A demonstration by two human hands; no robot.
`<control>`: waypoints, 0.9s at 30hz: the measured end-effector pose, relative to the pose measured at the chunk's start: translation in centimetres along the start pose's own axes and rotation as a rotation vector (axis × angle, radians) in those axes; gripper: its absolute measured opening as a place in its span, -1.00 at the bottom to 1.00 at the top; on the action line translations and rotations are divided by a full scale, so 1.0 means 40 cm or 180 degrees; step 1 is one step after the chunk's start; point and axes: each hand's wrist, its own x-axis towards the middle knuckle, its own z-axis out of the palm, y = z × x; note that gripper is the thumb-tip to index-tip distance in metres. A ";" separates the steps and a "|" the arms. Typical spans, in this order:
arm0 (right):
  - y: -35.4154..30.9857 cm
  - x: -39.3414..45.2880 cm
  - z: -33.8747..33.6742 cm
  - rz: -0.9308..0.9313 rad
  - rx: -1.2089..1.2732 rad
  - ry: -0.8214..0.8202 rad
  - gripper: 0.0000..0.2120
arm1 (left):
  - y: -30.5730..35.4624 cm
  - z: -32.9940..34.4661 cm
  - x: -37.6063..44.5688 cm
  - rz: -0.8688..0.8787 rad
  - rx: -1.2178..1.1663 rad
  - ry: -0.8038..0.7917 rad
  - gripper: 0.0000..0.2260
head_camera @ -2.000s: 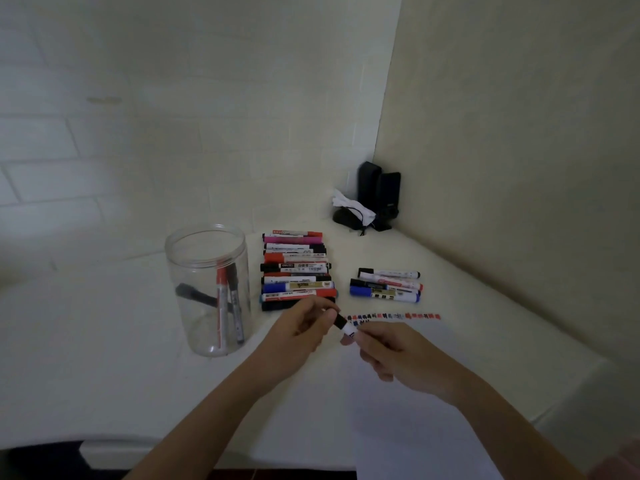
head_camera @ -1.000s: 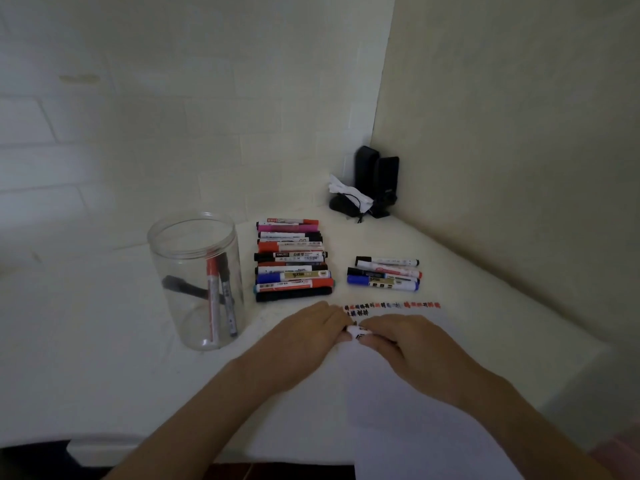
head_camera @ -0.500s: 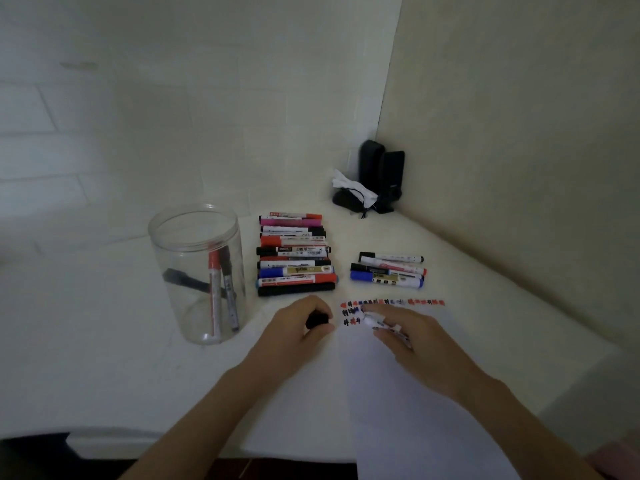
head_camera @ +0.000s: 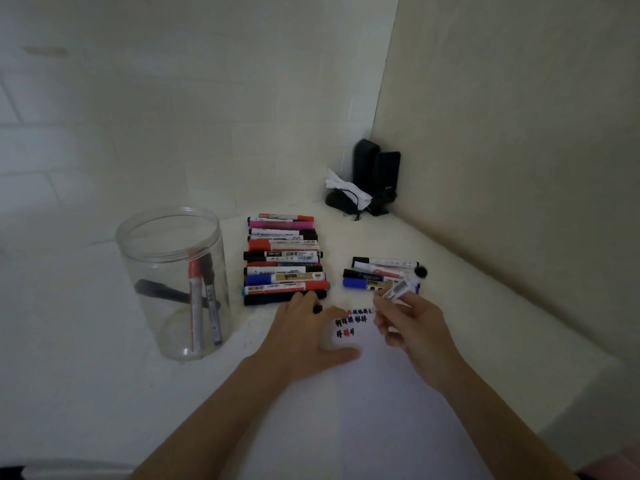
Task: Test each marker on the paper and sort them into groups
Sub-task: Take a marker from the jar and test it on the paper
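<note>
My right hand (head_camera: 410, 323) grips a white marker (head_camera: 401, 287) over the top edge of the white paper (head_camera: 381, 410); its black rear end points up and to the right. My left hand (head_camera: 304, 336) rests on the paper's left edge, thumb spread, with a small black cap (head_camera: 317, 309) pinched in its fingers. Rows of red, blue and black test marks (head_camera: 349, 322) lie between the hands. A large row of sorted markers (head_camera: 284, 261) lies behind my left hand. A smaller group of markers (head_camera: 375, 275) lies behind my right hand.
A clear plastic jar (head_camera: 145, 258) at the left holds three markers, one of them red (head_camera: 194, 306). Two black speakers (head_camera: 375, 178) and a crumpled tissue (head_camera: 341, 187) stand in the far corner. Walls close off the back and right of the white tabletop (head_camera: 86, 358).
The hands pulled the cap off the marker and moved apart. My left hand kept the cap and settled on the paper; my right hand carried the marker right and tilted it up.
</note>
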 end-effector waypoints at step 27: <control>0.093 0.030 0.003 -0.0742 -0.1736 0.0476 -0.87 | -0.015 0.038 0.001 -0.0241 -0.0061 0.0309 -0.27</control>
